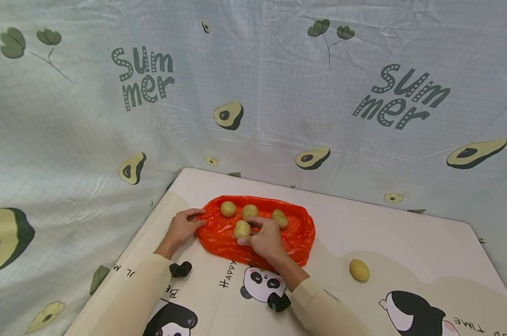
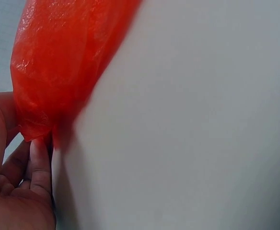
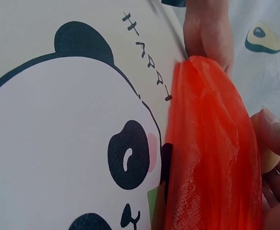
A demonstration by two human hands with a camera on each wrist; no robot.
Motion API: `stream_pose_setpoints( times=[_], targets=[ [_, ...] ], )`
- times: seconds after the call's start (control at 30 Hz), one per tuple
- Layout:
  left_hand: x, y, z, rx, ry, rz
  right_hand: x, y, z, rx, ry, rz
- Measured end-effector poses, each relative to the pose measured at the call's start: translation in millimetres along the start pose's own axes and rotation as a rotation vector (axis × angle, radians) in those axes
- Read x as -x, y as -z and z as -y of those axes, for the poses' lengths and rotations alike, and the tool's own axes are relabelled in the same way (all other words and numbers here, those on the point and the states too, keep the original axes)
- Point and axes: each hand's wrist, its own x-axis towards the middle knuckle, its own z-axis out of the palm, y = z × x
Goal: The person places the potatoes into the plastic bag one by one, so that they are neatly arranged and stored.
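Note:
An open red plastic bag [image 1: 226, 249] lies spread on the table, its rim standing up all round. My left hand [image 1: 182, 231] pinches the bag's left edge; in the left wrist view the thumb and fingers [image 2: 40, 165] meet at the red plastic [image 2: 58, 62]. Over the bag's middle, my right hand [image 1: 267, 239] holds a potato [image 1: 242, 230] between thumb and fingers. The right wrist view has this potato [image 3: 268, 160] partly hidden behind the bag's side. Inside the bag lie a round potato [image 1: 228, 209], a second potato [image 1: 249, 212] and an oblong potato [image 1: 279, 218].
Another potato [image 1: 359, 270] rests on the table to the right of the bag. The pale tabletop [image 1: 341, 214] carries printed pandas and lettering. Behind and to the left hangs a cloth [image 1: 262, 93] printed with avocados. Dark devices [image 1: 180, 269] sit at both wrists.

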Motion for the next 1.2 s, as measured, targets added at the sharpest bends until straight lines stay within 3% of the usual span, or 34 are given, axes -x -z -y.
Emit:
stream_pose_setpoints(
  times=[1.2],
  targets=[
    [-2.9, 0.5, 1.8, -0.008, 0.001, -0.003, -11.3, -23, 9, 0.027, 0.002, -0.007]
  ],
)
